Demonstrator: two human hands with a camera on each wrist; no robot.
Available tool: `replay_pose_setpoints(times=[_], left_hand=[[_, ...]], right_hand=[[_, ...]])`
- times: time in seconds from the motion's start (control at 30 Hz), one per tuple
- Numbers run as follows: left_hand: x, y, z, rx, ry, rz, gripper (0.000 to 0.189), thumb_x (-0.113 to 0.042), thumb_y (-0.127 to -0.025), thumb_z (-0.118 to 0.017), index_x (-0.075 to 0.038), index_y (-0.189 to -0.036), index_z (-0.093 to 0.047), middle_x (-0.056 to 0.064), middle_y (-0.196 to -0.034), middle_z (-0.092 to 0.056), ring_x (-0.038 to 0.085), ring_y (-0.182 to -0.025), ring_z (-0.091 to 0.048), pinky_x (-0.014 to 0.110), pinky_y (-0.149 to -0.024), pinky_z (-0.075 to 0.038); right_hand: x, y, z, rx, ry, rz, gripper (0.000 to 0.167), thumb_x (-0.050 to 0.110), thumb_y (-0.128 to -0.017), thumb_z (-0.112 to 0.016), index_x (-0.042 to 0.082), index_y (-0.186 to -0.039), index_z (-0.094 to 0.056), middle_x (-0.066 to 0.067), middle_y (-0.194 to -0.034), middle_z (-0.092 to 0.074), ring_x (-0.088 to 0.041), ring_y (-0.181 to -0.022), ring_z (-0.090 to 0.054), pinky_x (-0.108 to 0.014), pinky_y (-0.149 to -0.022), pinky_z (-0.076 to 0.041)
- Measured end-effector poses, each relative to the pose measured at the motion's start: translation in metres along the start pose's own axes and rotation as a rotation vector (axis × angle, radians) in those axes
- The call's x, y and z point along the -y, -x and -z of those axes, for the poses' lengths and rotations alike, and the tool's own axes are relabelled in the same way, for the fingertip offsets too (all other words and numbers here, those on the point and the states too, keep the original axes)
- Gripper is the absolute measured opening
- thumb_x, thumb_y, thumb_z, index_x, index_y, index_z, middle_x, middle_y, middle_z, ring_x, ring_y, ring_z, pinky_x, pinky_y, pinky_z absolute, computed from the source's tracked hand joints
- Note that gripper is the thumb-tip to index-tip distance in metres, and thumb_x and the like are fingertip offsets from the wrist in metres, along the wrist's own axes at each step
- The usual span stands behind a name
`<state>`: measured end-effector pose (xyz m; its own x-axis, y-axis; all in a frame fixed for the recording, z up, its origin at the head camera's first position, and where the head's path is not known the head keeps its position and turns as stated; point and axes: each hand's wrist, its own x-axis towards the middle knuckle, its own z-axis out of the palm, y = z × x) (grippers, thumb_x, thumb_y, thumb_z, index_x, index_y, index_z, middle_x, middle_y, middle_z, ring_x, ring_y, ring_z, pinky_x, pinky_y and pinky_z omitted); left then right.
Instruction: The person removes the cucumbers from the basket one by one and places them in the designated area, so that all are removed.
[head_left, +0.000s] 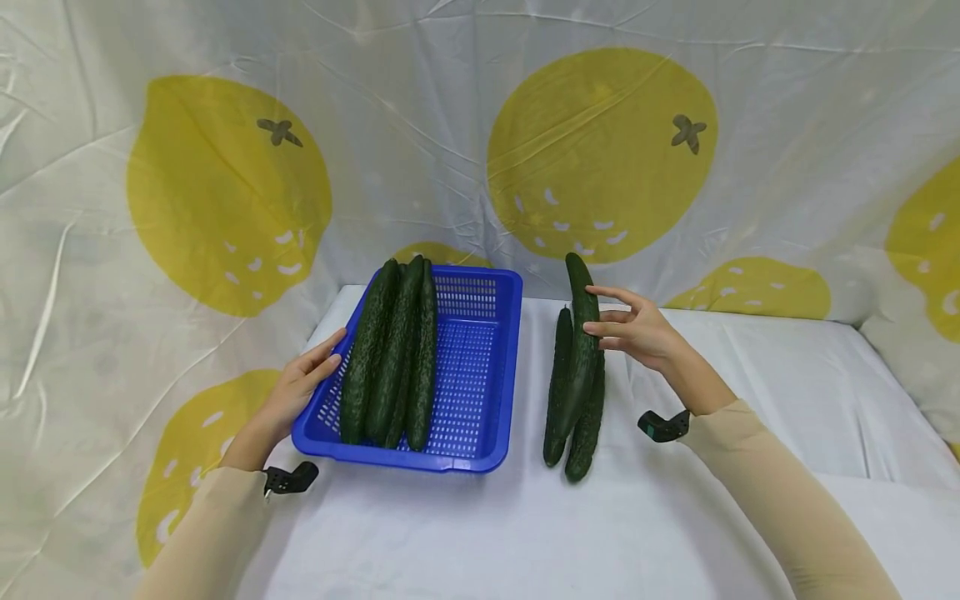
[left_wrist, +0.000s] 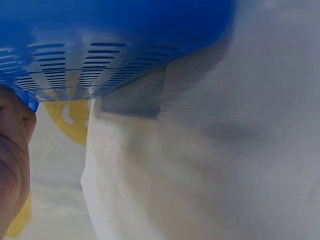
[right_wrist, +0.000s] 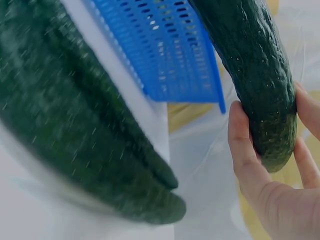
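My right hand [head_left: 637, 332] grips a dark green cucumber [head_left: 579, 358] between thumb and fingers. In the right wrist view its thumb and fingers hold the cucumber [right_wrist: 267, 95] near one end, apart from the two others. Those two cucumbers [head_left: 587, 446] lie side by side on the white cloth below it. At the left, my left hand [head_left: 296, 390] grips the side rim of a blue plastic basket [head_left: 504, 400], thumb on top. Several cucumbers [head_left: 378, 358] lie lengthwise in the basket's left half. The left wrist view shows the basket's slotted wall [left_wrist: 100, 55] and part of the hand [left_wrist: 12, 155].
A white cloth [head_left: 450, 533] covers the table. Behind it hangs a pale curtain [head_left: 405, 150] printed with large yellow lemons. The basket's right half shows its bare slotted floor. Each wrist wears a small black camera [head_left: 663, 427].
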<state>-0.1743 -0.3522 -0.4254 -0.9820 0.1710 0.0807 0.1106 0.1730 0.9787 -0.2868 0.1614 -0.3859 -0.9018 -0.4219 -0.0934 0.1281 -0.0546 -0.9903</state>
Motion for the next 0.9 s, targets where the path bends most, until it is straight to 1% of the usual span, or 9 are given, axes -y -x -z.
replay_pose_setpoints(times=[0.07,0.2,0.23,0.3,0.43,0.5,0.63,0.73,0.9], left_hand=[[0.000,0.000,0.000,0.000,0.002,0.002,0.055,-0.021,-0.109,-0.042,-0.009,-0.159,-0.022,-0.010,-0.126,-0.057,0.010,-0.096,-0.067,0.028,-0.075,-0.058],[0.000,0.000,-0.001,0.003,0.019,-0.001,0.055,-0.020,-0.109,-0.042,-0.009,-0.159,-0.023,-0.011,-0.127,-0.057,0.009,-0.097,-0.067,0.028,-0.075,-0.058],[0.000,0.000,-0.001,0.004,0.027,-0.004,0.054,-0.019,-0.109,-0.042,-0.008,-0.159,-0.023,-0.011,-0.127,-0.057,0.009,-0.097,-0.067,0.027,-0.075,-0.058],[0.002,0.000,0.000,0.005,0.039,-0.008,0.054,-0.018,-0.109,-0.042,-0.007,-0.158,-0.023,-0.011,-0.126,-0.058,0.009,-0.097,-0.067,0.027,-0.075,-0.058],[0.004,-0.001,0.001,0.003,0.048,-0.014,0.054,-0.018,-0.109,-0.042,-0.006,-0.158,-0.023,-0.012,-0.126,-0.059,0.009,-0.097,-0.067,0.027,-0.075,-0.058],[0.004,-0.001,0.001,-0.001,0.039,-0.014,0.054,-0.018,-0.109,-0.043,-0.006,-0.158,-0.024,-0.012,-0.125,-0.059,0.009,-0.096,-0.067,0.027,-0.075,-0.058],[0.002,0.000,0.000,-0.003,0.039,-0.013,0.054,-0.018,-0.109,-0.043,-0.006,-0.158,-0.024,-0.012,-0.125,-0.059,0.009,-0.096,-0.067,0.027,-0.074,-0.058],[0.002,0.000,0.000,-0.005,0.039,-0.009,0.054,-0.017,-0.109,-0.043,-0.007,-0.158,-0.025,-0.011,-0.123,-0.060,0.009,-0.095,-0.067,0.027,-0.074,-0.058],[0.001,0.000,0.000,-0.003,0.039,-0.008,0.054,-0.018,-0.109,-0.043,-0.007,-0.158,-0.025,-0.010,-0.122,-0.061,0.010,-0.094,-0.067,0.028,-0.073,-0.058]], right_hand=[[-0.003,0.003,0.006,0.000,0.002,-0.002,0.068,-0.006,-0.092,-0.067,0.013,-0.152,-0.043,-0.014,-0.128,-0.049,-0.020,-0.098,-0.064,-0.038,-0.083,-0.056],[-0.007,0.010,0.018,-0.002,0.004,-0.004,0.067,-0.008,-0.092,-0.066,0.011,-0.152,-0.042,-0.015,-0.124,-0.049,-0.020,-0.096,-0.064,-0.040,-0.083,-0.056],[-0.008,0.012,0.021,-0.003,0.006,-0.006,0.068,-0.008,-0.092,-0.066,0.011,-0.152,-0.042,-0.013,-0.126,-0.048,-0.019,-0.096,-0.065,-0.040,-0.082,-0.056],[-0.011,0.016,0.026,-0.004,0.009,-0.016,0.067,-0.007,-0.092,-0.067,0.011,-0.152,-0.042,-0.015,-0.125,-0.049,-0.019,-0.094,-0.066,-0.039,-0.081,-0.057],[-0.019,0.023,0.036,-0.015,0.031,-0.034,0.067,-0.006,-0.091,-0.068,0.011,-0.151,-0.042,-0.012,-0.133,-0.044,-0.017,-0.093,-0.067,-0.037,-0.080,-0.057],[-0.024,0.026,0.041,-0.020,0.048,-0.038,0.067,-0.006,-0.091,-0.068,0.012,-0.151,-0.043,-0.013,-0.133,-0.043,-0.016,-0.093,-0.066,-0.037,-0.080,-0.057],[-0.033,0.031,0.048,-0.020,0.062,-0.038,0.066,-0.005,-0.091,-0.068,0.012,-0.150,-0.044,-0.012,-0.126,-0.049,-0.017,-0.094,-0.066,-0.038,-0.081,-0.057],[-0.040,0.034,0.054,-0.018,0.062,-0.037,0.066,-0.004,-0.091,-0.069,0.011,-0.150,-0.044,-0.013,-0.118,-0.056,-0.018,-0.094,-0.067,-0.039,-0.081,-0.057],[-0.051,0.037,0.061,-0.038,0.055,-0.053,0.068,-0.006,-0.090,-0.069,0.009,-0.151,-0.042,-0.011,-0.109,-0.062,-0.019,-0.091,-0.068,-0.040,-0.080,-0.058]])
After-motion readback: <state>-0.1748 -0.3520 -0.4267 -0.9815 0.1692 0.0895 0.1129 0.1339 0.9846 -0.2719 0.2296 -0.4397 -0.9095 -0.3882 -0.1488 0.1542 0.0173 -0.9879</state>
